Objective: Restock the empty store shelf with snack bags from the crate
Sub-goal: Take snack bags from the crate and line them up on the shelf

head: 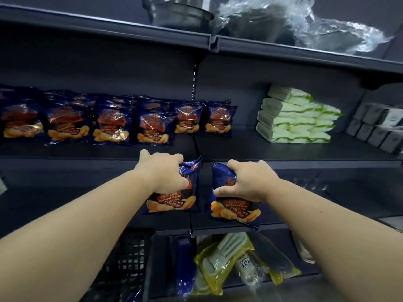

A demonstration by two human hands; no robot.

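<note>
Two blue barbecue-flavour snack bags are up in the air in front of the shelf, one in each hand, both hanging just below its front edge and not yet resting on it. The left bag is gripped near its top by the left hand, fingers curled over the crimped upper half; the right bag, just beside it, is pinched around its upper middle by the right hand, thumb on the near side. These look like light, air-puffed pouches with a glossy, slippery film and brittle crisps inside, so a hard squeeze at the belly would likely crush the contents or pop the seal. The safer hold is probably at the top seam or the upper corners, where the film is flat and stiff. On the shelf, above and to the left of the held bags, a row of matching bags stands upright against the back; the bare stretch to the right of that row seems the natural spot. Farther right on the same shelf sit green-and-white packs. Below the shelf, at lower left, a dark mesh crate shows.
</note>
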